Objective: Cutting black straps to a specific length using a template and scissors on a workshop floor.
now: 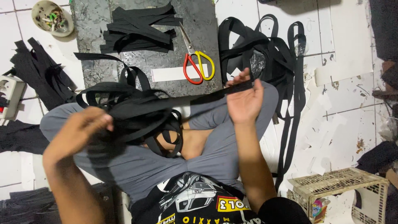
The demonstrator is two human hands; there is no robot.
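The left hand (78,128) grips a bundle of black strap (137,110) over the lap; the right hand (244,101) pinches its free end taut, fingers clamped. Step: measuring a length. Scissors (197,62) lie ahead on the dark board (91,25).

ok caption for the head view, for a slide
Seated person's left hand and right hand stretch a black strap over the lap, scissors on the dark mat ahead.

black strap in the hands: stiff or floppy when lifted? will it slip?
Probably floppy: the black strap droops in loose loops over the lap between the left hand and right hand. Likely light: the right hand holds its stretch taut with fingertips only. Apt to tangle, since the loops overlap; slipperiness cannot be judged.
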